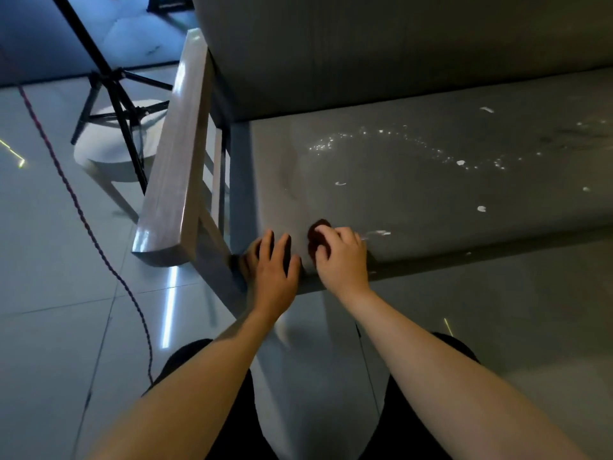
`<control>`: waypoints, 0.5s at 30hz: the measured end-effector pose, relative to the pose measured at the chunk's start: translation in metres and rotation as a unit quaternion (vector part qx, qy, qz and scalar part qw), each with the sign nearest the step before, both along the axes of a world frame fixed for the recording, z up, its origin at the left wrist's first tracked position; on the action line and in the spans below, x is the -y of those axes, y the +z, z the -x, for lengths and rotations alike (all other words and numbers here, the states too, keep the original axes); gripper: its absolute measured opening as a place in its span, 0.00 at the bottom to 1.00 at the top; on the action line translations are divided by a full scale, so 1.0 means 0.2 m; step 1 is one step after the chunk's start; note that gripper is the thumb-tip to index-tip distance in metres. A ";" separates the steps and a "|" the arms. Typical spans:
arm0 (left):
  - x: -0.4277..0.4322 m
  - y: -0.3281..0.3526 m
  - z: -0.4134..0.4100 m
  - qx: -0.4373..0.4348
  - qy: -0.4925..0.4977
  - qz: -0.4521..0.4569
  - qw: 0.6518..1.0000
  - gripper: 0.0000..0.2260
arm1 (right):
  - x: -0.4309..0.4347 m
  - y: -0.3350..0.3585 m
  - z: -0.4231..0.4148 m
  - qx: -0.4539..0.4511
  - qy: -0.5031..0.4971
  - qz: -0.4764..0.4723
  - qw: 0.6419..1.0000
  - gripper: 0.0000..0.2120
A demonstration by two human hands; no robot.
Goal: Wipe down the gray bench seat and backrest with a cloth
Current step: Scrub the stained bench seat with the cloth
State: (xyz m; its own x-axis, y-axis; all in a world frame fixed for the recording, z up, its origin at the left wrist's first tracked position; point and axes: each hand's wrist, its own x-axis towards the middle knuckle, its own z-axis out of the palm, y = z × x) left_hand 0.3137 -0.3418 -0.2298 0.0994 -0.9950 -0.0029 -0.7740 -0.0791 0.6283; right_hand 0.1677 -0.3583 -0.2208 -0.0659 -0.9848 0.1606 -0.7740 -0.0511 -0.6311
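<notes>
Dark red cloth (317, 237) mostly hidden under right hand (341, 257), grip curled round it on gray bench seat (414, 200); left hand (272, 267) grip wide, resting flat beside. White specks (481, 208) on seat; tiled floor (49, 260), tripod (112, 84).

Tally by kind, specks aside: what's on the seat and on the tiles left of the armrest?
Hands: 2 (left hand, right hand)
Cloth: 1
Tripod: 1
White stool: 1
Cable: 1
Total: 6
</notes>
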 end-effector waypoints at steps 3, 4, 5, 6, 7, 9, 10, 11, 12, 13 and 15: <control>-0.01 -0.03 -0.02 0.031 -0.014 0.026 0.999 0.23 | -0.04 0.00 -0.03 -0.048 0.054 0.021 0.997 0.18; -0.02 -0.04 -0.03 0.038 -0.023 0.037 0.998 0.23 | -0.04 0.00 0.00 -0.075 0.059 0.029 0.995 0.19; -0.03 -0.06 -0.04 0.047 -0.036 0.047 0.997 0.23 | -0.03 0.01 0.05 -0.102 0.050 0.035 0.993 0.20; -0.03 -0.07 -0.05 0.056 -0.049 0.054 0.996 0.24 | -0.02 0.00 0.11 -0.119 0.022 0.034 0.992 0.20; -0.04 -0.09 -0.07 0.063 -0.061 0.057 0.995 0.24 | 0.00 0.00 0.19 -0.123 -0.023 0.025 0.992 0.21; -0.04 -0.11 -0.10 0.070 -0.075 0.062 0.993 0.25 | 0.02 0.00 0.33 -0.111 -0.120 0.007 0.987 0.21; -0.03 -0.12 -0.10 0.070 -0.078 0.063 0.993 0.25 | 0.03 -0.01 0.37 -0.109 -0.157 0.000 0.982 0.21; -0.03 -0.12 -0.10 0.067 -0.080 0.062 0.993 0.25 | 0.03 -0.01 0.38 -0.109 -0.182 -0.004 0.977 0.20; -0.03 -0.12 -0.11 0.065 -0.082 0.062 0.993 0.25 | 0.03 -0.02 0.37 -0.105 -0.197 -0.005 0.975 0.20; -0.03 -0.11 -0.11 0.064 -0.086 0.065 0.992 0.25 | 0.03 -0.02 0.34 -0.096 -0.203 -0.002 0.974 0.19; -0.04 -0.11 -0.11 0.055 -0.090 0.071 0.992 0.25 | 0.01 -0.01 0.23 -0.069 -0.186 0.003 0.980 0.17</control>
